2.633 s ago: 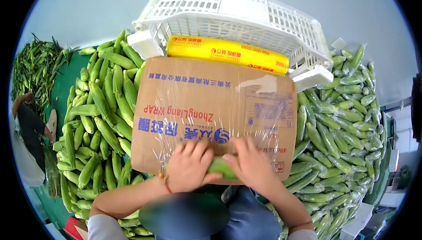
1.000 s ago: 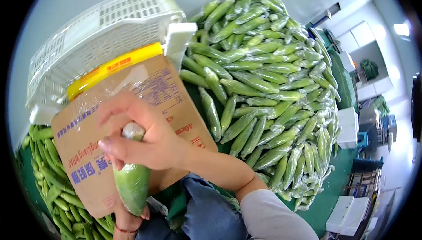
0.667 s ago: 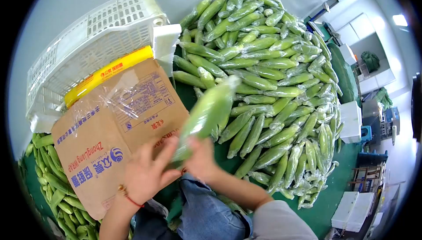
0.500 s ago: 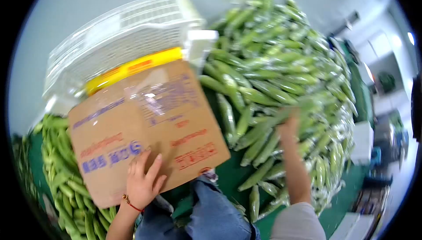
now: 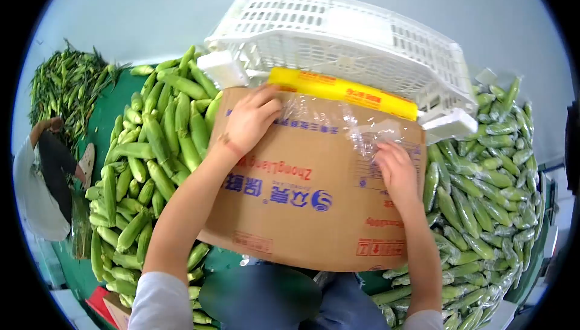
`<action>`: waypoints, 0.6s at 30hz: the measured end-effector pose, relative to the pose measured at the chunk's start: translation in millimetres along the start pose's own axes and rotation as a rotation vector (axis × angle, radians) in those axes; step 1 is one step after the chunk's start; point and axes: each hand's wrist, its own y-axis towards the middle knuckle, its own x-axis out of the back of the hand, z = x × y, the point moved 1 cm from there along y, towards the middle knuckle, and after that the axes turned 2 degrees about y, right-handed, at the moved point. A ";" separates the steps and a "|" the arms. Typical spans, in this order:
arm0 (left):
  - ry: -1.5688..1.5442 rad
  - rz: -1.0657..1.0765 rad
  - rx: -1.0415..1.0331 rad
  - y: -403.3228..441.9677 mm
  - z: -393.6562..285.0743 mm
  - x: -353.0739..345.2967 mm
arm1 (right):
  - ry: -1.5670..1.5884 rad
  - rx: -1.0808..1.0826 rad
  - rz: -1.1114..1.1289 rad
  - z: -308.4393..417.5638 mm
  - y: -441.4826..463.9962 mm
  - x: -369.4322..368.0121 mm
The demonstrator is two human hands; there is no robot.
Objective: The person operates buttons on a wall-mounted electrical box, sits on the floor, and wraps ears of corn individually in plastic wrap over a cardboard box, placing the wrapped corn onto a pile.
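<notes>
Clock as the worker faces it, box centre as the hub. Left hand [image 5: 257, 115] at 10–11, palm down on the box's far-left corner, fingers bent over beside the film's left end. Can't tell from here if finger and thumb are pinched together; the thumb is hidden. Right hand [image 5: 396, 167] near 3, fingers curled, tips at the film's near edge. Looks like a light grip, but can't confirm it's closed on anything.

Film [image 5: 316, 109] is clear, crumpled, lying from 11 round to 2 across the box top, just this side of the roll. Hands sit well apart, likely to control both ends of the sheet.

Box [image 5: 278, 218] is flat cardboard, in front of the knees; reads as a work surface. Roll [image 5: 341, 91] at 12–1, yellow, lying crosswise along the box's far edge, probably so film pays out toward the worker. White foam blocks [image 5: 450, 126] beyond its ends at 11 and 2, presumably supports. Crate [image 5: 362, 28] behind it, tipped on its side, maybe a backstop.

Unwrapped corn [image 5: 160, 176] heaped at 9, wrapped corn [image 5: 468, 197] at 3; the split suggests input left, output right. Another heap [image 5: 66, 91] farther off at 10, a second person [image 5: 45, 191] beside it.
</notes>
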 end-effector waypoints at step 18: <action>-0.021 -0.068 0.603 -326.6 -58.4 104.4 | 0.431 -0.540 0.114 91.3 -191.8 35.4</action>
